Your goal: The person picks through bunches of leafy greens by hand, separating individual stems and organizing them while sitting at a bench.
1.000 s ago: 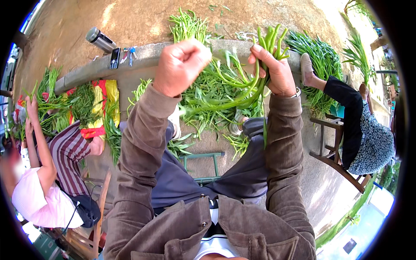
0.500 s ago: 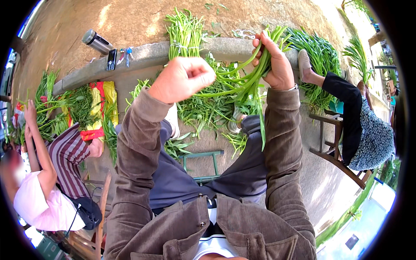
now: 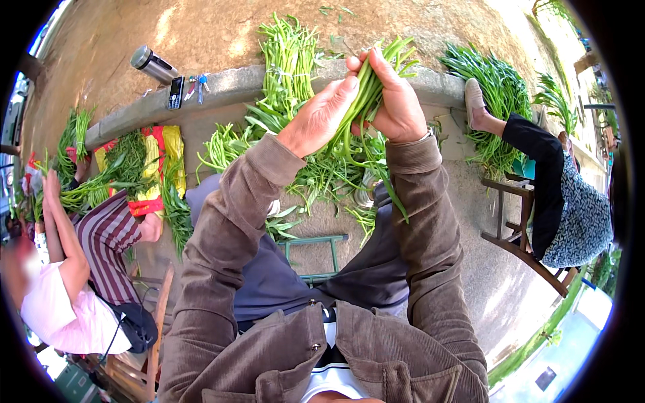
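Observation:
A bunch of water spinach [image 3: 363, 94] is held up in front of me, its cut stem ends pointing away and its leaves trailing down toward my knees. My right hand [image 3: 396, 104] grips it from the right, the thumb along the stems. My left hand [image 3: 321, 115] closes on its left side, thumb up against the stems; some of its fingers are hidden. Under my hands lies a loose heap of water spinach [image 3: 316, 171] on the ground. Just beyond, a tied bundle of water spinach [image 3: 287, 64] leans over the low stone curb [image 3: 235, 86].
On the curb are a steel flask [image 3: 154, 64], a phone [image 3: 176, 93] and keys [image 3: 202, 82]. Another heap of greens [image 3: 507, 87] lies right, by a person on a wooden stool [image 3: 517, 221]. A person in pink [image 3: 74, 316] sits left, near a yellow-red sack [image 3: 173, 158]. A green stool frame [image 3: 316, 240] stands between my legs.
My left hand, apart from the greens before, has moved right onto the bunch. My right hand has brought the bunch left and slightly nearer, so both hands now hold it.

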A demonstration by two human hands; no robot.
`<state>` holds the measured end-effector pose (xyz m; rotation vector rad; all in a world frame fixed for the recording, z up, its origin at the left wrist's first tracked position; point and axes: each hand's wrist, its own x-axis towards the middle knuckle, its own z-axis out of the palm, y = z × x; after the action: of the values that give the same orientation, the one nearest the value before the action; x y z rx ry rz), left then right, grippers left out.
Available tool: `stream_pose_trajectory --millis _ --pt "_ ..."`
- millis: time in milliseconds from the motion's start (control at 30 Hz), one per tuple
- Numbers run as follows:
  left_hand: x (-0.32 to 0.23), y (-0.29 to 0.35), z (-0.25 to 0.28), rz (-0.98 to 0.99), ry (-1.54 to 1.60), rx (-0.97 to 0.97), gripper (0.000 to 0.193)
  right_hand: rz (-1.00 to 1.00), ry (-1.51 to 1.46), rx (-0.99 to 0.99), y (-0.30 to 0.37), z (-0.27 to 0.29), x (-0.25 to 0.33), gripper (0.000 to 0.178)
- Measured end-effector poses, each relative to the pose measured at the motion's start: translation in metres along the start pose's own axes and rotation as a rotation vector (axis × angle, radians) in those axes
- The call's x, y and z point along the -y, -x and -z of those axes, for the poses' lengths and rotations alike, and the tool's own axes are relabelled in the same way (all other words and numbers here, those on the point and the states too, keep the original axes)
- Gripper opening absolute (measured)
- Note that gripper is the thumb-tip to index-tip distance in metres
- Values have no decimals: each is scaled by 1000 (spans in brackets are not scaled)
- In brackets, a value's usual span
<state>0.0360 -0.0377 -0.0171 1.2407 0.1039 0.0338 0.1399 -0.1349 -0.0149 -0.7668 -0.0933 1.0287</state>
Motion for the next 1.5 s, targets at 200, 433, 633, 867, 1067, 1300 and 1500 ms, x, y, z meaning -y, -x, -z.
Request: stream_pose_trajectory --millis 200,433,633,867,1067,1300,1500 --pt "-7 5 -1 94 44 -16 53 50 388 122 11 -10 4 35" --pt "-9 14 0 84 -221 -31 14 287 681 102 9 -16 1 31" --pt "-15 22 3 87 -184 -102 12 325 540 236 10 -20 -1 24" --pt "-22 26 8 105 -138 -105 15 187 479 378 15 -18 3 35" --pt "-31 27 11 34 -113 -203 18 276 511 280 14 -15 2 33" --pt "-28 26 19 19 -131 -231 23 242 523 204 9 -5 0 19" --pt "-40 27 22 16 -58 -305 26 286 581 136 8 -12 1 16"
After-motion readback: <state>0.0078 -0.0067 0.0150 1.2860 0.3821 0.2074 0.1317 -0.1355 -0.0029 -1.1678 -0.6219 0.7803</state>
